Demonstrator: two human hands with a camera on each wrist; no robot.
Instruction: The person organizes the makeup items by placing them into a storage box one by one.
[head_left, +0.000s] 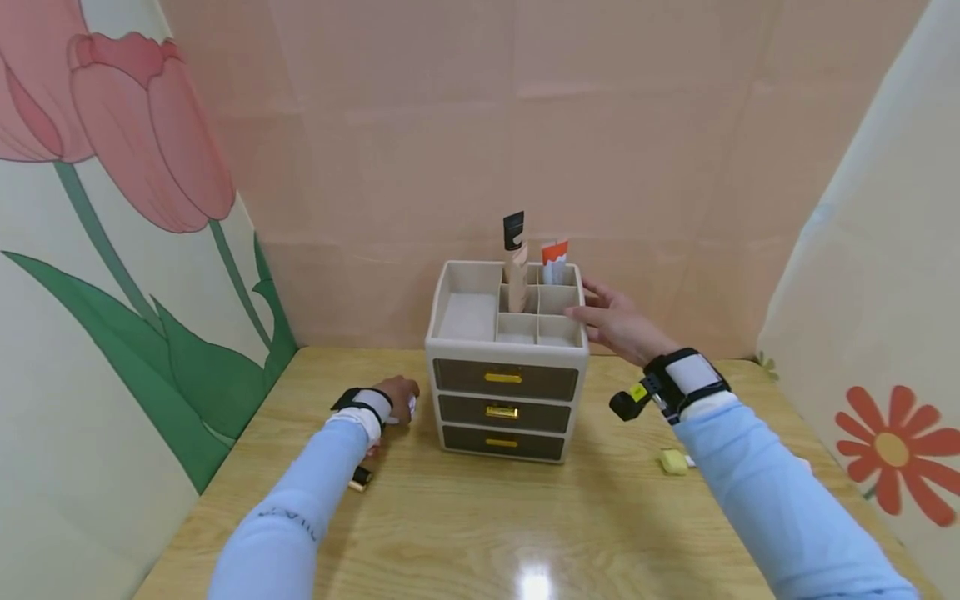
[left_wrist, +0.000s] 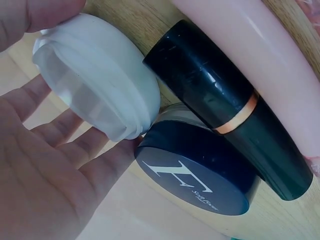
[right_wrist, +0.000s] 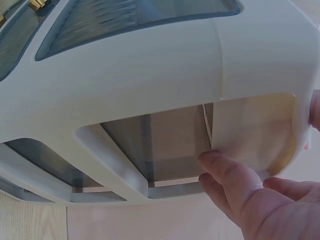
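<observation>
In the head view a white makeup organizer with three dark drawers stands upright on the table. My right hand grips its upper right side, thumb at the top rim and fingers along the outer wall; the right wrist view shows those fingertips on the side. Left of the organizer, my left hand holds a white round case between thumb and fingers. Close by lie a round jar with a dark lid, a black tube with a gold band and a pale pink item.
A beige tube with a black cap and an orange-and-white tube stand in the organizer's rear compartments. A small yellow item lies on the wooden table by the right forearm. A pinkish wall rises behind.
</observation>
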